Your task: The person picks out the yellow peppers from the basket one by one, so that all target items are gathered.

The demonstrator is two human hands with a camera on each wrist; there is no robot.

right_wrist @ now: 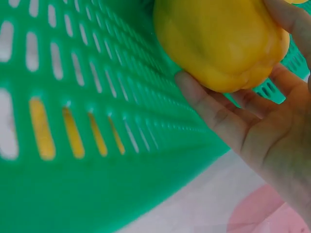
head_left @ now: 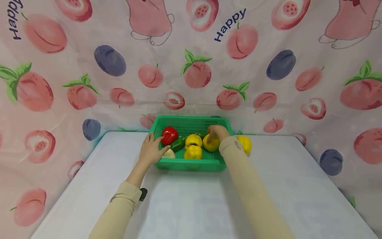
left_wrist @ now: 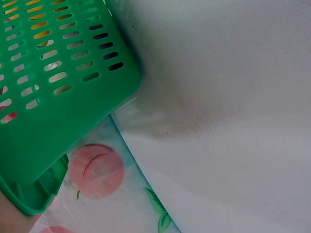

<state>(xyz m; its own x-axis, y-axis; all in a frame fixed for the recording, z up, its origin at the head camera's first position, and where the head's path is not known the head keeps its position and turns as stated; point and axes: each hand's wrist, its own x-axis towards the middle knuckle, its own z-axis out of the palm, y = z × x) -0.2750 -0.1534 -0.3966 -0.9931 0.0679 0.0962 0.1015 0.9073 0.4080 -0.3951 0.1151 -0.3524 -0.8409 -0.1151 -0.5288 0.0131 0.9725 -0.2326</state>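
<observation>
A green slotted basket (head_left: 191, 164) stands at the far side of the table. My right hand (head_left: 219, 132) reaches over its right side and holds a yellow bell pepper (right_wrist: 218, 43), with the thumb on one side and fingers beneath in the right wrist view. My left hand (head_left: 150, 151) rests at the basket's left rim, fingers spread. Its index finger and thumb reach inward near a red bell pepper (head_left: 169, 135) and a pale, whitish item (head_left: 169, 154). A dark green vegetable (head_left: 178, 144) and two more yellow bell peppers (head_left: 193, 152) lie in the middle of the basket.
Outside the basket, another yellow bell pepper (head_left: 246, 144) sits on the white table (head_left: 185, 205), just right of my right wrist. A fruit-print cloth (head_left: 197, 99) hangs behind the table's back edge. The basket's walls rise around the vegetables.
</observation>
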